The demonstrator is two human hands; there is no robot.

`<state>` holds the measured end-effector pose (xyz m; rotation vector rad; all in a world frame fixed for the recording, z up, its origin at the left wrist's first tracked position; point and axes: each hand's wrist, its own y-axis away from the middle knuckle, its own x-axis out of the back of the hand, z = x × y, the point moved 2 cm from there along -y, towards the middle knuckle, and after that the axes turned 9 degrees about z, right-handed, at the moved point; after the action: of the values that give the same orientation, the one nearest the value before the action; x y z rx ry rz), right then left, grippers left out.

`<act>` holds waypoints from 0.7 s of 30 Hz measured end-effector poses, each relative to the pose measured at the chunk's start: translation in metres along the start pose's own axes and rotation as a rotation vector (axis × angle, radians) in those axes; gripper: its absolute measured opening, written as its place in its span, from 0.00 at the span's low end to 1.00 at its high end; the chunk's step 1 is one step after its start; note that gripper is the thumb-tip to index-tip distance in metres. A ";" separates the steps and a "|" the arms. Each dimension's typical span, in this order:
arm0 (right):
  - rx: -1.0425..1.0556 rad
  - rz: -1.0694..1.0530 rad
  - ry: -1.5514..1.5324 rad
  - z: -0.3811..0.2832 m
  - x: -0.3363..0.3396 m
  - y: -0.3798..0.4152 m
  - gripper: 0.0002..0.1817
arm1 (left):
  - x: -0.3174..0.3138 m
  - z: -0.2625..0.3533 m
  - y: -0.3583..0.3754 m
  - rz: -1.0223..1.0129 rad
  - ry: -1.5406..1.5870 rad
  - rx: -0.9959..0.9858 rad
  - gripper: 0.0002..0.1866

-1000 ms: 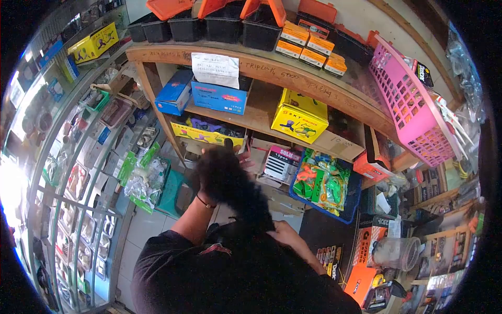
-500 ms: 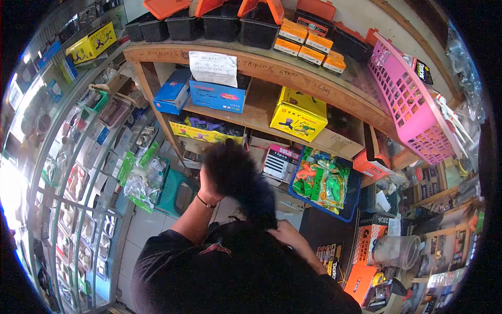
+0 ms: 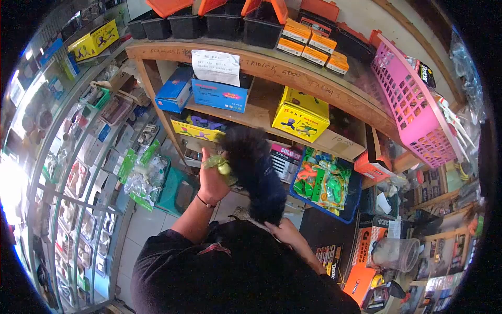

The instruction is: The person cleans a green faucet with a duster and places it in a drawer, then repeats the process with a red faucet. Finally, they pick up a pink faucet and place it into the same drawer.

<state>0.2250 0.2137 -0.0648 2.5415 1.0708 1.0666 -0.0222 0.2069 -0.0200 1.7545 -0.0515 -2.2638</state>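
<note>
My left hand [image 3: 212, 181] is raised in front of the shelf, its fingers around a yellow-green item [image 3: 224, 167] in clear plastic. Beside it is a dark, fluffy duster [image 3: 256, 175], blurred at its top, which covers part of the shelf front. At the duster's lower end my right hand [image 3: 284, 232] is closed on it; the grip is partly hidden. Behind the duster is a yellow box [image 3: 196, 131] with purple items on top. A blue tray [image 3: 327, 201] of green and orange packaged items lies to the right.
A wooden shelf [image 3: 314, 78] carries blue boxes [image 3: 219, 97], a yellow box [image 3: 300, 115] and orange-lidded black bins [image 3: 225, 26]. At the right is a pink basket [image 3: 418, 115]. A glass display case [image 3: 73, 201] lines the left, near a green stool [image 3: 178, 191].
My left hand has come out from behind the duster, and the yellow-green item in it now shows. The duster has shifted slightly to the right and down, uncovering part of the shelf front.
</note>
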 end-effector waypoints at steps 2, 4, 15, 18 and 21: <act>0.186 -0.024 0.185 0.016 -0.008 -0.007 0.16 | -0.009 0.000 0.003 -0.024 0.000 -0.019 0.38; 0.209 0.034 0.091 0.014 -0.002 -0.005 0.16 | -0.021 -0.001 0.006 -0.051 0.003 -0.041 0.38; -0.117 0.015 0.147 -0.046 0.031 0.023 0.14 | 0.000 -0.001 -0.002 -0.030 -0.001 0.053 0.44; 0.351 0.008 -0.011 0.018 0.002 0.004 0.14 | -0.015 -0.004 -0.001 -0.380 -0.097 0.111 0.43; 0.317 0.102 -0.076 0.020 0.004 0.004 0.16 | -0.014 -0.007 -0.002 -0.214 -0.041 0.052 0.44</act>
<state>0.2429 0.2156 -0.0749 2.8851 1.1841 0.8743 -0.0129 0.2135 -0.0094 1.8181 0.0733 -2.4683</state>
